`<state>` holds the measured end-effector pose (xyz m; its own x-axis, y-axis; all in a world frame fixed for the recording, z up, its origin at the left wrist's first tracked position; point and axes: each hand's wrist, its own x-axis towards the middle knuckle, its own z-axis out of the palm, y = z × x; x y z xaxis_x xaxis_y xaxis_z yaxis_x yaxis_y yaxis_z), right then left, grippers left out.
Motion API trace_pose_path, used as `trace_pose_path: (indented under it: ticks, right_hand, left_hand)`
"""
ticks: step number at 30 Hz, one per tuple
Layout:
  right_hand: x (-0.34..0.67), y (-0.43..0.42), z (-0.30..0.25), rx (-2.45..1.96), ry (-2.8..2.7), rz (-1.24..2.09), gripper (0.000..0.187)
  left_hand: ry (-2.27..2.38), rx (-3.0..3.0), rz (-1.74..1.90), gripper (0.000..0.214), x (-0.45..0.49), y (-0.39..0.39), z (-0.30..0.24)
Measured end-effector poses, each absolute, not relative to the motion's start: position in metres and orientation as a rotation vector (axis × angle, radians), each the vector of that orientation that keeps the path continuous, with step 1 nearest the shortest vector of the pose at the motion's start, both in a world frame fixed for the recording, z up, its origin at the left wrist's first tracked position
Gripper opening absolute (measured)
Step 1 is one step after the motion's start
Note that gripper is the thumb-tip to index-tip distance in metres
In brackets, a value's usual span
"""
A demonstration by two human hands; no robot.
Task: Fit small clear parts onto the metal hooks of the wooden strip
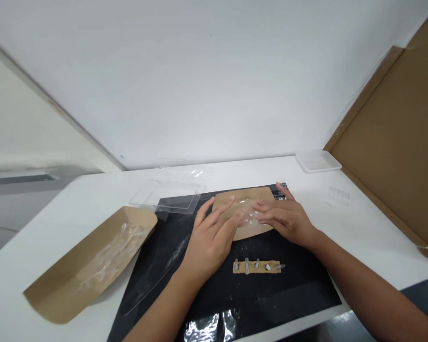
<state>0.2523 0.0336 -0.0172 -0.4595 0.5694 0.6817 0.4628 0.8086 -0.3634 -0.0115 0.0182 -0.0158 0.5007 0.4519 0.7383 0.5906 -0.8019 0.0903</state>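
A brown paper piece (260, 193) lies on a black mat, with clear plastic and several small white bits (251, 217) on its middle. My left hand (211, 235) rests over its left side, fingers spread, fingertips at the plastic. From the right, my right hand (288, 219) reaches over the same plastic. Its fingers stretch toward the white bits, one finger raised apart at the back; I see nothing held, though slight blur hides the fingertips' exact contact. Nearer to me is a small brown strip (251, 269) bearing several short clear tube-like pieces.
The black mat (267, 304) covers part of the white table (356, 228). A brown paper tray (53, 287) with crumpled clear plastic (116, 251) stands left. Behind lies a clear flat frame (171, 195). A shallow translucent tray (317, 161) and cardboard (395, 142) are right.
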Motion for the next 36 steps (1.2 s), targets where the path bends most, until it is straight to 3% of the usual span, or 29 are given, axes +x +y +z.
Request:
trace_pose_path:
  ticks: [3, 7, 12, 16, 19, 28, 36]
  right_hand:
    - [0.253, 0.034, -0.016, -0.732, -2.074, 0.142, 0.002]
    - [0.255, 0.035, -0.017, -0.844, -2.107, 0.139, 0.013]
    - [0.254, 0.034, -0.018, -0.931, -2.111, 0.139, 0.025]
    - [0.253, 0.031, -0.021, -0.874, -2.134, 0.221, 0.058]
    - [0.248, 0.025, -0.018, -0.804, -2.114, 0.439, 0.069]
    - [0.231, -0.006, -0.008, -0.714, -2.041, 1.041, 0.070]
    - [0.219, -0.013, 0.004, -0.444, -1.560, 1.614, 0.079]
  left_hand:
    - [-0.939, -2.644, -1.113, 0.070, -0.009, 0.021, -0.020]
    - [-0.909, -2.683, -1.112, 0.077, -0.003, 0.017, -0.013]
    - [-0.867, -2.667, -1.054, 0.050, -0.001, 0.009, -0.002]
    - [-0.896, -2.644, -1.088, 0.040, 0.000, 0.002, 0.003]
    - [-0.793, -2.726, -1.005, 0.049, 0.004, -0.004, 0.006]
    - [-0.720, -2.779, -0.774, 0.071, 0.013, -0.005, 0.002]
    - [-0.900, -2.539, -0.777, 0.062, 0.017, -0.009, 0.008]
